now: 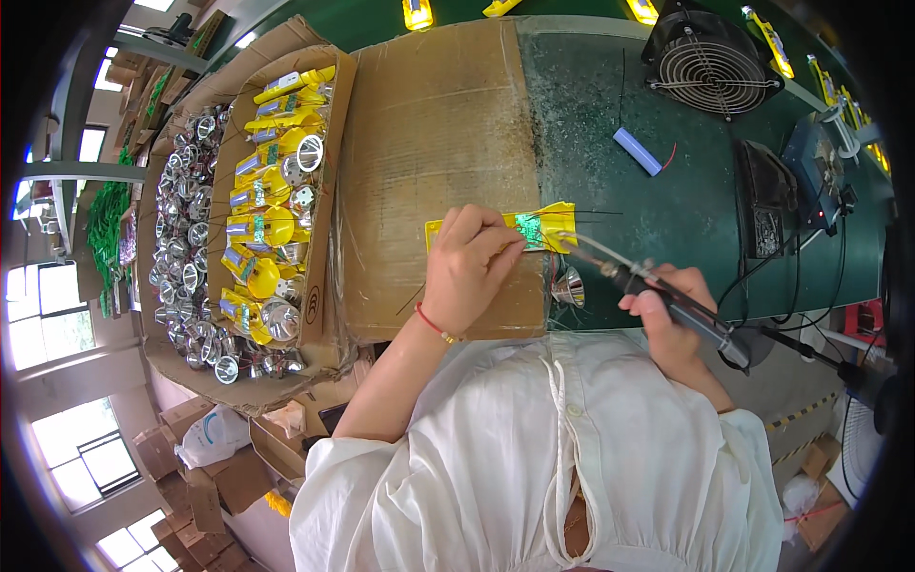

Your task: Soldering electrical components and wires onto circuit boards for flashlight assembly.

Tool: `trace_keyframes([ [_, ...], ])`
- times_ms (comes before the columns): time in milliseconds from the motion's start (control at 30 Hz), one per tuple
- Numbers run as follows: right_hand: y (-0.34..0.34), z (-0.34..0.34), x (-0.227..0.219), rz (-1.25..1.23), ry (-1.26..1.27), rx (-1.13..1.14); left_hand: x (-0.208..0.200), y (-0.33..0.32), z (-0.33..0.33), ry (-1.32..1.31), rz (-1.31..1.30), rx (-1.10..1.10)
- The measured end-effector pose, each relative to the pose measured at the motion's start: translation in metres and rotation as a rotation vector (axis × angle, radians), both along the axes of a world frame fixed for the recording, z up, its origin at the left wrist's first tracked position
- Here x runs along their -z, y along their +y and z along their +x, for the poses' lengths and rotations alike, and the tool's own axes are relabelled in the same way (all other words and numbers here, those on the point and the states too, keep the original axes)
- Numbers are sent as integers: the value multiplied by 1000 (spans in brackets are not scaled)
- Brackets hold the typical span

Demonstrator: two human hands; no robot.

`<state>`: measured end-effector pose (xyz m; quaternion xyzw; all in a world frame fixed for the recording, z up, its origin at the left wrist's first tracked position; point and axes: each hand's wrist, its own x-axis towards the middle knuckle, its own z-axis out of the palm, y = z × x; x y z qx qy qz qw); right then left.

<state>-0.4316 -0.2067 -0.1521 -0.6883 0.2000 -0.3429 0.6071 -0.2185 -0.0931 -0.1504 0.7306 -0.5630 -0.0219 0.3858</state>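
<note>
A yellow plastic casing [562,215] with a small green circuit board [530,231] lies across the cardboard and the green bench top. My left hand [469,255] rests over the casing's left part, thumb and fingers pinched together at the board's edge; what they pinch is too small to make out. My right hand [675,319] is closed around a soldering iron [681,310] with a curved feed tube. Its tip points at the board's right end, where thin dark wires stick out. Just below, a silver reflector [569,286] sits on the bench.
At left, a cardboard box [335,205] holds several yellow casings, beside many silver reflectors [195,234]. A blue battery cell [637,151] with wires lies farther off. A black fan [713,76] stands at the back right, near a blue soldering station [815,167] and cables.
</note>
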Motion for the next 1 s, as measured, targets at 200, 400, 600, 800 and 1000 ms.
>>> trace_keyframes([
  [200, 6, 13, 7, 36, 116, -29, 5, -3, -2, 113, -34, -97],
  [400, 8, 20, 11, 59, 84, 35, 6, -6, -6, 65, -53, -147],
  [600, 9, 22, 12, 95, 75, 43, 8, -8, -8, 39, -65, -175],
  [800, 10, 25, 13, 107, 71, 43, 7, -7, -7, 40, -66, -165],
  [1000, 11, 24, 11, 100, 58, 75, 5, -7, -5, 67, -57, -152],
])
